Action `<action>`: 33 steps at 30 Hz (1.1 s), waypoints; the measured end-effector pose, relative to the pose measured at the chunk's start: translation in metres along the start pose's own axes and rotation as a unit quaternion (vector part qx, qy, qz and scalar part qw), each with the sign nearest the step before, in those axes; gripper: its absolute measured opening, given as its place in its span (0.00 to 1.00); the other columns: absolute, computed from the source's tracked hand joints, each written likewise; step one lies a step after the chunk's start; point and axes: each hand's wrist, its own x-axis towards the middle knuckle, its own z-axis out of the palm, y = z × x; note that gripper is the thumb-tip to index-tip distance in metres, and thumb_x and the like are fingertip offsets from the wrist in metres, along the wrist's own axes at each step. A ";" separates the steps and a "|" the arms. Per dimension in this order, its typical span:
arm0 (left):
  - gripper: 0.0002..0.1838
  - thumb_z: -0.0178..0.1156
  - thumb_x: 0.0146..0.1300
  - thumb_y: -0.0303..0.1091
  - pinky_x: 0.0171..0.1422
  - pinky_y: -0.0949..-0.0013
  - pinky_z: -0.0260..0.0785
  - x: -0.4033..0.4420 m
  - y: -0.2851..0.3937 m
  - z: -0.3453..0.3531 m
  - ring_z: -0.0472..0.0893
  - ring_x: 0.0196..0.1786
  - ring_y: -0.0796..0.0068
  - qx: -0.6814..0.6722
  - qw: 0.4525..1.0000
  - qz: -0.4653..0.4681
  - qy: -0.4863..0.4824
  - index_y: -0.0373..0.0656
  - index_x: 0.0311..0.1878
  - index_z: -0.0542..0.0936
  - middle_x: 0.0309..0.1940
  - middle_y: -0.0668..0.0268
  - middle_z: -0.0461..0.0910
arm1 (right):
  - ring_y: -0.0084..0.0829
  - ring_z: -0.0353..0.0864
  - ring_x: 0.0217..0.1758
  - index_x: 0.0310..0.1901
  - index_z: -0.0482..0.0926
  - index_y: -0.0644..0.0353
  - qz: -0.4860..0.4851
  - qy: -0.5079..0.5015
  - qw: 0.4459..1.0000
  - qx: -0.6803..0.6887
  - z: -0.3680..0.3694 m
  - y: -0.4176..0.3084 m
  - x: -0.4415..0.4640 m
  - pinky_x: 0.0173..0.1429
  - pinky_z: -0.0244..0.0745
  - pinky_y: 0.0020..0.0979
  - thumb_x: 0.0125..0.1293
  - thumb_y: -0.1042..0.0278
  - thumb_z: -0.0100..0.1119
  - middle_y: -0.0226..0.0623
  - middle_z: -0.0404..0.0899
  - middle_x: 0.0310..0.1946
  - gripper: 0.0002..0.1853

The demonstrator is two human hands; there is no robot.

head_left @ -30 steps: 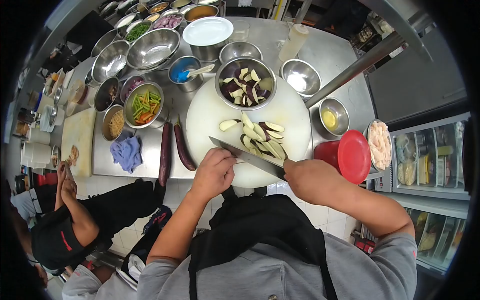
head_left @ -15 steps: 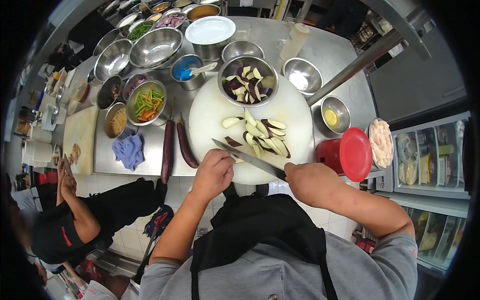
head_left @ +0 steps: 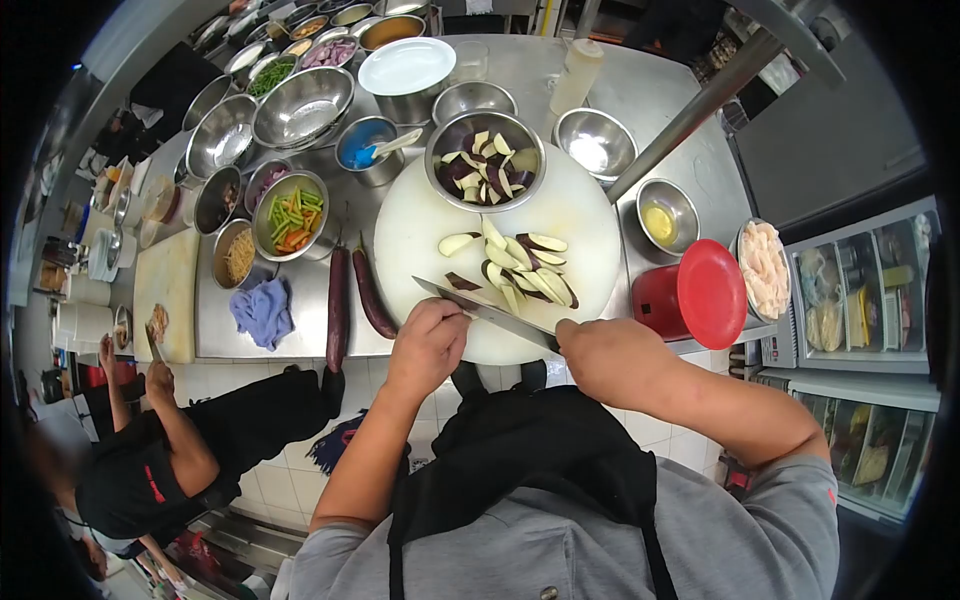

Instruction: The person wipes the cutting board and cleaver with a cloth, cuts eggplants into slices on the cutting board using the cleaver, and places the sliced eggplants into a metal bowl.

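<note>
left: blue cloth (head_left: 262,313) is lying near vegetable bowl (head_left: 322,236) | lower left: co-worker (head_left: 150,475) is holding blade (head_left: 153,345) | upper centre: squeeze bottle (head_left: 577,78) is standing | right: red container (head_left: 657,303) is sitting near pale strips (head_left: 763,270)

Steel table (head_left: 665,110), round white cutting board (head_left: 405,215), two whole eggplants (head_left: 338,315), blue cloth (head_left: 262,313)

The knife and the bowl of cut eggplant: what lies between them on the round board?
Loose eggplant pieces lie on the round board between the knife and the bowl, as the head view shows.
</note>
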 end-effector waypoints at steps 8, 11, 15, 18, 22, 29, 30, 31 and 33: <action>0.10 0.63 0.47 0.17 0.47 0.58 0.78 0.007 0.012 -0.017 0.83 0.43 0.55 -0.045 0.998 -0.004 0.040 0.38 0.35 0.83 0.38 0.58 0.82 | 0.51 0.86 0.34 0.44 0.77 0.66 -0.050 0.104 0.993 0.007 0.010 0.015 0.001 0.38 0.78 0.52 0.70 0.69 0.54 0.47 0.84 0.32 0.09; 0.11 0.58 0.46 0.17 0.45 0.59 0.76 0.020 0.028 -0.041 0.83 0.40 0.54 -0.006 0.988 -0.059 0.140 0.39 0.35 0.80 0.37 0.56 0.81 | 0.46 0.85 0.33 0.53 0.79 0.64 -0.041 0.158 0.986 -0.040 0.004 0.022 -0.032 0.37 0.78 0.47 0.68 0.70 0.55 0.41 0.81 0.32 0.14; 0.25 0.70 0.59 0.35 0.72 0.48 0.66 0.064 0.040 -0.031 0.74 0.66 0.41 -0.051 0.990 -0.096 -0.093 0.33 0.57 0.79 0.60 0.42 0.77 | 0.36 0.83 0.34 0.61 0.81 0.57 -0.100 0.256 0.952 -0.137 0.022 0.033 -0.043 0.39 0.77 0.38 0.61 0.70 0.59 0.33 0.78 0.33 0.24; 0.44 0.56 0.73 0.58 0.87 0.46 0.34 0.077 0.035 -0.001 0.43 0.84 0.35 0.037 0.944 -0.082 -0.319 0.34 0.80 0.59 0.81 0.39 0.54 | 0.33 0.82 0.34 0.60 0.83 0.55 -0.115 0.281 0.939 -0.162 0.036 0.035 -0.043 0.39 0.76 0.34 0.58 0.68 0.60 0.32 0.77 0.33 0.25; 0.38 0.57 0.75 0.53 0.86 0.48 0.44 0.088 0.004 0.029 0.53 0.83 0.38 0.015 0.956 -0.104 -0.273 0.35 0.77 0.65 0.78 0.38 0.61 | 0.32 0.83 0.35 0.58 0.85 0.54 -0.134 0.299 0.933 -0.151 0.045 0.029 -0.057 0.40 0.76 0.33 0.58 0.67 0.60 0.30 0.77 0.32 0.24; 0.18 0.60 0.74 0.32 0.71 0.59 0.69 0.087 -0.017 -0.005 0.80 0.63 0.55 -0.235 0.933 -0.271 -0.028 0.36 0.63 0.80 0.60 0.51 0.82 | 0.31 0.82 0.27 0.48 0.83 0.62 -0.048 0.341 0.936 0.078 0.069 0.060 -0.090 0.31 0.77 0.34 0.70 0.68 0.60 0.34 0.79 0.31 0.10; 0.17 0.61 0.72 0.32 0.71 0.59 0.69 0.082 -0.013 0.000 0.80 0.64 0.54 -0.154 0.959 -0.236 -0.018 0.37 0.61 0.81 0.60 0.50 0.81 | 0.29 0.79 0.23 0.43 0.80 0.63 0.048 0.253 0.908 0.331 0.070 0.068 -0.086 0.27 0.75 0.33 0.73 0.67 0.58 0.34 0.78 0.29 0.08; 0.17 0.62 0.71 0.31 0.72 0.58 0.68 0.078 -0.007 0.007 0.79 0.64 0.53 -0.072 0.977 -0.198 -0.009 0.37 0.60 0.81 0.60 0.50 0.81 | 0.28 0.76 0.19 0.37 0.78 0.64 0.143 0.144 0.805 0.557 0.072 0.076 -0.082 0.23 0.73 0.33 0.76 0.66 0.55 0.33 0.76 0.27 0.11; 0.22 0.68 0.64 0.36 0.76 0.48 0.62 0.070 0.013 0.034 0.70 0.72 0.42 0.025 0.997 -0.062 -0.025 0.37 0.58 0.81 0.67 0.48 0.74 | 0.26 0.74 0.16 0.34 0.74 0.63 0.158 0.164 0.750 0.621 0.086 0.094 -0.066 0.21 0.71 0.32 0.77 0.65 0.54 0.32 0.75 0.25 0.13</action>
